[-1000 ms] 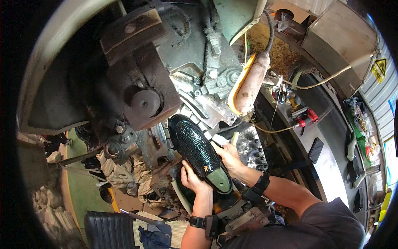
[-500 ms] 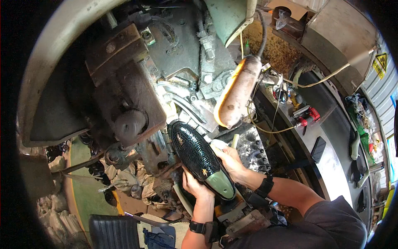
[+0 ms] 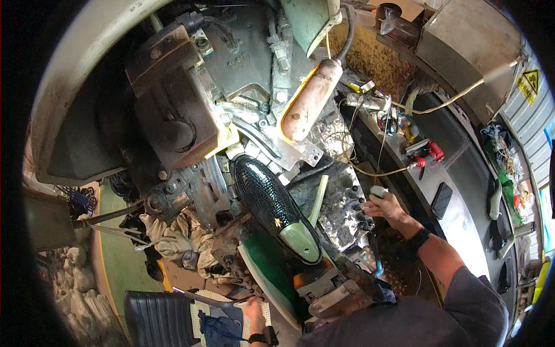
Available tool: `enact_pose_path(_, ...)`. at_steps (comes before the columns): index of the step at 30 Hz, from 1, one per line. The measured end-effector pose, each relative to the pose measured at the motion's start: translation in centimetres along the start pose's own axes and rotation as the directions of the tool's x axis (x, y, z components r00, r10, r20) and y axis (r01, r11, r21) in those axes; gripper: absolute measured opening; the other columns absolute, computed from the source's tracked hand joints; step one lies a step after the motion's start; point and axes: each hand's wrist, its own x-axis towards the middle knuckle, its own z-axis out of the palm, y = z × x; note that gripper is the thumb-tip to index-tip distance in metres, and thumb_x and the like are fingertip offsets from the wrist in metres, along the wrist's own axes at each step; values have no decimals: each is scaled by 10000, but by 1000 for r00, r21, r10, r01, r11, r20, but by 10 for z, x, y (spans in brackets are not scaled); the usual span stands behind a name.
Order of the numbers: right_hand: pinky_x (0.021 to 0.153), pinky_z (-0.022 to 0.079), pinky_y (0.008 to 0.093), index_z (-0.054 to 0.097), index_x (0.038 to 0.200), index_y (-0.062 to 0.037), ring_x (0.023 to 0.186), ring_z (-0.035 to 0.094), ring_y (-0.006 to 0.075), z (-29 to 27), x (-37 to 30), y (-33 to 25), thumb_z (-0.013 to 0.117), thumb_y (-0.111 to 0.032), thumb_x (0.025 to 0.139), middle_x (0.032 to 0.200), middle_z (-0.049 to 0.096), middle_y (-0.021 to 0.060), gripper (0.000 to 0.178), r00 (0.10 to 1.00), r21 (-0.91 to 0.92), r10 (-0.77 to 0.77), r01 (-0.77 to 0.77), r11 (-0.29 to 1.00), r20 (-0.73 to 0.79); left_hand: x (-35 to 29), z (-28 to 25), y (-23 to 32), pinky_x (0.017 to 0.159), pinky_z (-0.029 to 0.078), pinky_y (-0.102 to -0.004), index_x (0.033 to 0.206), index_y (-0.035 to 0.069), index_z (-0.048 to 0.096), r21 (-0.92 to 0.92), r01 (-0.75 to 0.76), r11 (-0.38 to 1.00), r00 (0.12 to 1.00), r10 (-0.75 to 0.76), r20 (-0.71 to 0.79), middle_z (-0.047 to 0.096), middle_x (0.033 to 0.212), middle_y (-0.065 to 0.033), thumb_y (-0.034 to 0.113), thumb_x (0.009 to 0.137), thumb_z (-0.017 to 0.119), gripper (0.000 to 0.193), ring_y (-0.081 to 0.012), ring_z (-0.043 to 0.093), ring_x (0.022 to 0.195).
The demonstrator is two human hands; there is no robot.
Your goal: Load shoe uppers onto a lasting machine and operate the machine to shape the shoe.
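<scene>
A glossy black shoe upper with a scaly texture sits on a green shoe last, its toe end against the metal parts of the machine. Neither hand touches it. Off to its right, my right hand is closed around a small pale lump, too small to name. Low in the picture, my left hand is beside the woven seat cover and a dark blue cloth; its fingers are too unclear to read.
A pale lamp hangs over the machine. On the right bench lie a phone and a red tool. A pale stick stands beside the shoe. A black chair is at lower left.
Both hands have left the shoe, which stays at the machine. My right hand has moved right with the pale lump; my left has dropped toward the chair. The lamp appears further left.
</scene>
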Motion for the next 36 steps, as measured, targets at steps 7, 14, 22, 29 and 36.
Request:
enact_pose_path(7, 455, 456, 351, 523, 1089, 10, 544, 589, 219, -116, 4, 171, 708, -187, 917, 740, 618, 106, 320, 870, -216, 288, -394, 893, -400, -64, 35, 44, 873, 511, -377, 1060, -33, 683, 390, -520, 760, 833, 552, 35, 702, 1021, -135, -23, 837, 648, 227, -304, 655, 939)
enact_pose_path(14, 483, 438, 355, 535, 1033, 7, 571, 587, 219, -114, -27, 208, 626, -180, 981, 747, 600, 76, 215, 910, -44, 359, -375, 926, -209, -123, 115, 158, 938, 488, -422, 1224, -1, 611, 208, -847, 489, 530, 746, 404, 655, 1125, -171, 92, 926, 581, 313, -348, 601, 1089)
enact_pose_path(22, 757, 575, 395, 551, 1176, -26, 949, 686, 278, -83, -52, 115, 663, -179, 958, 1116, 664, 178, 289, 915, 52, 200, -194, 980, -350, -86, 145, 121, 852, 527, -374, 1297, 47, 532, -317, 195, 928, 697, 97, 711, 663, 1111, -159, 323, 960, 580, 438, -260, 658, 981)
enact_pose_path(29, 782, 571, 333, 595, 1182, 76, 871, 700, 209, -32, -70, 37, 650, -136, 972, 1038, 718, 162, 303, 912, -43, -255, 254, 966, -323, -155, 81, 134, 838, 535, -316, 1132, 14, 652, 152, -745, 649, 614, 581, 534, 710, 971, -144, 7, 635, 823, 526, -207, 690, 906)
enact_pose_path(36, 853, 534, 284, 611, 1287, 0, 972, 638, 100, 63, -180, -45, 700, -126, 952, 1076, 719, 65, 369, 730, -217, -661, 684, 697, 176, -184, -76, 196, 921, 549, -440, 1283, 0, 602, -721, -444, 532, 823, 560, -95, 668, 1200, -137, 359, 941, 617, 495, -275, 664, 1035)
